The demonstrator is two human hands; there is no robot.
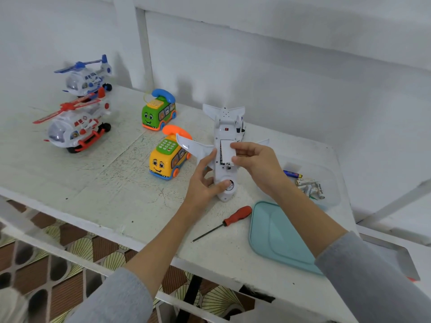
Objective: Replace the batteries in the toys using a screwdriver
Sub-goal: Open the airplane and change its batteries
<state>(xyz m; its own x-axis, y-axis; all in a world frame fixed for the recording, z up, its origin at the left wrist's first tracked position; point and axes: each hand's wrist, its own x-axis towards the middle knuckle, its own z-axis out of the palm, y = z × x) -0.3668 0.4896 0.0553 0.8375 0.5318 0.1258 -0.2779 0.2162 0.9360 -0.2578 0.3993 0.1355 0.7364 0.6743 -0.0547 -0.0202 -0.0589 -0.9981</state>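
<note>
Grey sleeves frame the bottom of the view, and both forearms reach forward over the white desk [112, 183]. Just beyond them lie a teal lid [277, 236] and a red-handled screwdriver [224, 222], untouched on the desk. The toy airplane [225, 141] rests belly-up near the middle. The left hand [205, 180] steadies it, thumb on the nose, fingers curled round the fuselage by the wing root. The right hand [254, 159] pinches the battery cover [226, 151], a small white panel, over the open compartment. By its look the plane is light, hollow, hard plastic, smooth enough to skid, with thin wings and tail fins likely to flex or snap; the fuselage seems the safest place to hold. The cover looks thin, best held by its edges. Spare batteries [307, 185] sit in a clear container [331, 183] at right.
</note>
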